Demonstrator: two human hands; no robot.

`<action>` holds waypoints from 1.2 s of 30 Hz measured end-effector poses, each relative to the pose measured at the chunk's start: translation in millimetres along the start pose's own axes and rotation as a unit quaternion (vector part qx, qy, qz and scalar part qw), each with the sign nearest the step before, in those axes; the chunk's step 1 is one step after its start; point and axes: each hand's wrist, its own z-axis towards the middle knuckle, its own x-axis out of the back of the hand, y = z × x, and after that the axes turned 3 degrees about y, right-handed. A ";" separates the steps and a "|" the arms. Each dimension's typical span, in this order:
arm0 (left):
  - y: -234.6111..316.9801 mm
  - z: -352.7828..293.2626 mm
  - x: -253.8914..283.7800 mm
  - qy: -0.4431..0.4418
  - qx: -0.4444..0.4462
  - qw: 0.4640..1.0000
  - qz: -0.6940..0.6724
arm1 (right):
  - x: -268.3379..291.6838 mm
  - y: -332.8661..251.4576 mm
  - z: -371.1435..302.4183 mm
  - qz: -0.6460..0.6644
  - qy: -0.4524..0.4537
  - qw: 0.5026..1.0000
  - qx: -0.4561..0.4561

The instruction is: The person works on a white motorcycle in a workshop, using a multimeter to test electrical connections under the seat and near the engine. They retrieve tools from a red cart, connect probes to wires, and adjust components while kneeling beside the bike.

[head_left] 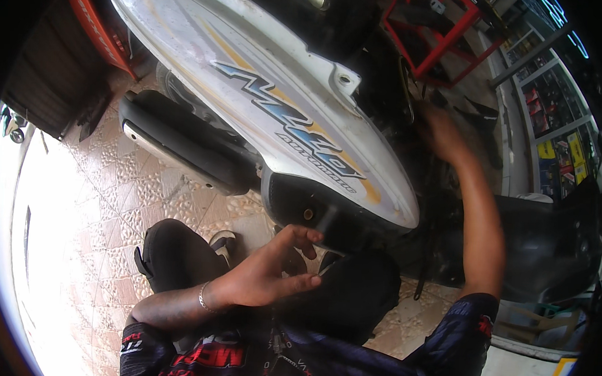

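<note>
A white scooter body panel (205, 69) with coloured graphics runs across the middle, from upper left down to its rounded tip. Under that tip is a black plastic part (294, 201) with a small round brassy spot on it. My left hand (271, 264) hovers just in front of this black part, thumb and fingers apart, and I see nothing held in it. Past the panel's right side reaches my right hand (441, 133), smeared by motion. Its fingers disappear into the dark area beside the panel, so whatever they touch is hidden.
A black exhaust silencer (188, 146) lies along the scooter's left. To the right is a large black plastic mudguard-like piece (547, 246). A red metal stand (428, 39) is at the far right, near glass-fronted shelves (553, 111). Patterned tiles (110, 247) cover the floor.
</note>
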 end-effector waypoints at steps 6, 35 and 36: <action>-2.6 1.8 -0.6 -0.001 -0.004 1.000 0.010 | -3.3 0.8 -2.7 0.027 0.048 0.998 0.036; -21.8 5.6 -2.1 0.020 -0.072 0.992 0.097 | 37.8 -15.4 10.9 0.111 -0.083 0.990 -0.020; -21.4 5.6 -2.1 0.020 -0.071 0.992 0.097 | 37.3 -15.8 11.1 0.112 -0.080 0.990 -0.025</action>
